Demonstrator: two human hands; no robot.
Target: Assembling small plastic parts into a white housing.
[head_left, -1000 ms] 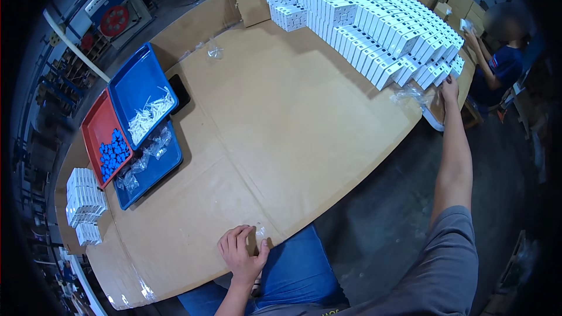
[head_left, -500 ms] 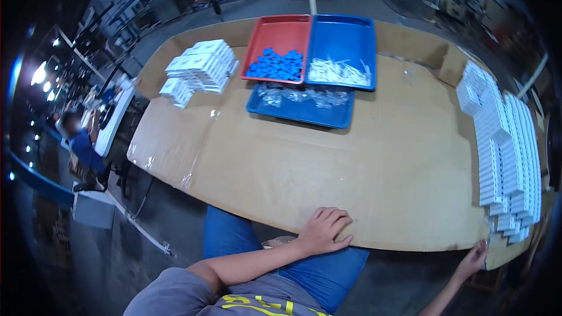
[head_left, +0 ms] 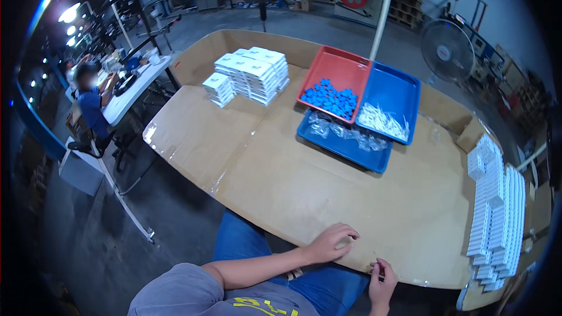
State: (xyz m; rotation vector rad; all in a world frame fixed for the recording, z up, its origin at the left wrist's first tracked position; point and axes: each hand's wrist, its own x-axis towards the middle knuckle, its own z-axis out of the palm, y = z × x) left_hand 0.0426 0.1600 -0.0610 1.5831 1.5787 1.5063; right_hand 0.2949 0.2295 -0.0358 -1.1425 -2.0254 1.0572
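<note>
Your left hand (head_left: 331, 244) rests empty on the counter (head_left: 304, 181) edge; your right hand (head_left: 381, 274) pinches something tiny. White boxes (head_left: 494, 210) stand stacked; the trays' parts (head_left: 331, 98) remain unpacked.

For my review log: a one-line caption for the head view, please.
Seated person rests left hand and right hand on the near edge of a cardboard-covered table, red and blue plastic trays beyond.
</note>
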